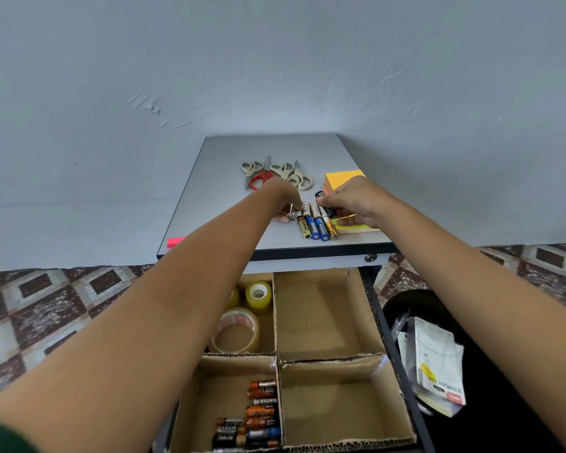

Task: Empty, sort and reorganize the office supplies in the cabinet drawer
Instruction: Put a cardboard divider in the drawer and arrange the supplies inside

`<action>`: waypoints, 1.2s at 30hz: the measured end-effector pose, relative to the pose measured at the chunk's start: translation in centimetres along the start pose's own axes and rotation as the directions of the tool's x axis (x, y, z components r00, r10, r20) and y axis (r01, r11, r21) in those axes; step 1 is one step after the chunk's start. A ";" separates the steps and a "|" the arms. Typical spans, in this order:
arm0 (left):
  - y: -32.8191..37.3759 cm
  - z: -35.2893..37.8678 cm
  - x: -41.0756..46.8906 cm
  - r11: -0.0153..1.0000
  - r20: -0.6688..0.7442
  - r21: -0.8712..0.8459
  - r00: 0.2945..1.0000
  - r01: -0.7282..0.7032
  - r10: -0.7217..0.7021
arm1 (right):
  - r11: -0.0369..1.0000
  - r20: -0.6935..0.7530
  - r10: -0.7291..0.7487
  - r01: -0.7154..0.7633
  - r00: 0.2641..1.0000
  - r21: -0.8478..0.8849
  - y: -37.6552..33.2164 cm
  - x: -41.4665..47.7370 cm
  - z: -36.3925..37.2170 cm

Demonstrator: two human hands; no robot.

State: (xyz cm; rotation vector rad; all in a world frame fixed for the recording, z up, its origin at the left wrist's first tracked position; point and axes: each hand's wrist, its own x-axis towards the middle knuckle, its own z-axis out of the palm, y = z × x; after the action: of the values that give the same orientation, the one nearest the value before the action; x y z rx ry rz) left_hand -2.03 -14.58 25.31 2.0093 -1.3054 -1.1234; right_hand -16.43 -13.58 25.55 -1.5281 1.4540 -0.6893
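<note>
The batteries (pixel 316 223), lying in a row just left of the notes (pixel 356 227), are pinched by curled fingers of the left hand (pixel 283 201) and the right hand (pixel 350 204). If squeezed unevenly, some could be knocked loose and rolled away.

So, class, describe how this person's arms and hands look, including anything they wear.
Both forearms are bare down to the wrist. The left hand and right hand are bare too: no gloves, and no watch, bracelet or ring shows. The only clothing in view is the edge of a dark green sleeve on the left arm, in the bottom corner.
</note>
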 end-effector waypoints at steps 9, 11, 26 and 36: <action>-1.2 -3.3 -1.6 0.951 0.038 -0.311 0.999 0.004 0.009 | 0.960 0.104 0.022 0.008 0.994 -0.280 -1.2 -0.2 2.1; -2.1 -4.4 -2.2 0.934 0.040 -0.357 0.999 0.001 0.014 | 0.927 0.109 0.021 0.021 0.994 -0.374 -1.6 -0.1 2.8; -4.6 -7.1 -4.8 0.920 -0.005 -0.392 1.000 -0.024 0.024 | 0.620 0.003 -0.230 0.149 0.973 -0.770 -1.6 -0.1 6.0; -5.5 -7.5 -5.3 0.912 0.014 -0.409 1.000 -0.015 0.023 | 0.862 0.027 -0.158 0.152 0.987 -0.484 -1.6 -0.8 4.7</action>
State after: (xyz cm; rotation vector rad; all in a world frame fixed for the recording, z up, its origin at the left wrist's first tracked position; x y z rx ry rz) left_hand 5.99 -7.68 27.17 1.6754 -0.9918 -1.2863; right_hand -11.75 -11.84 24.97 -2.0479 1.6051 -0.4393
